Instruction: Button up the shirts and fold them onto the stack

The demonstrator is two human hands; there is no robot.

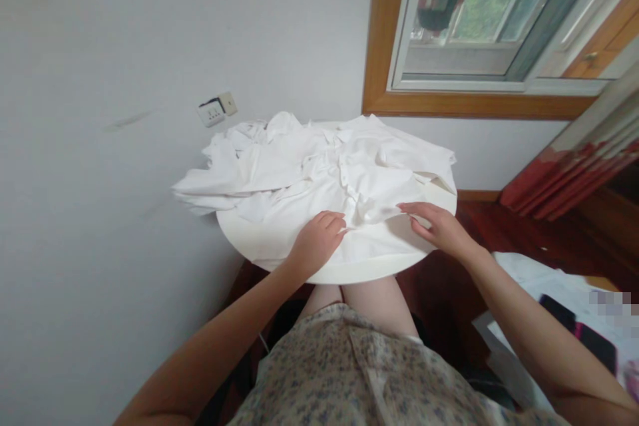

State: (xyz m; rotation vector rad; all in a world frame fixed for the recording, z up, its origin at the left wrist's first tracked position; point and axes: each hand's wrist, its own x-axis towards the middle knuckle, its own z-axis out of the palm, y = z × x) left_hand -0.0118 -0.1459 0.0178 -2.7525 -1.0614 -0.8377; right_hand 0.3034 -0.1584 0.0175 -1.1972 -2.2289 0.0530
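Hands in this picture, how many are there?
2: the left hand at the near side of the white fabric, the right hand farther right along it. No others show.

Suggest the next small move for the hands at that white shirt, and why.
Probably ease the right hand gently outward while the left hand steadies the white shirt: the creased fabric between them is bunched, and both hands are at it, so a light pull could flatten it.
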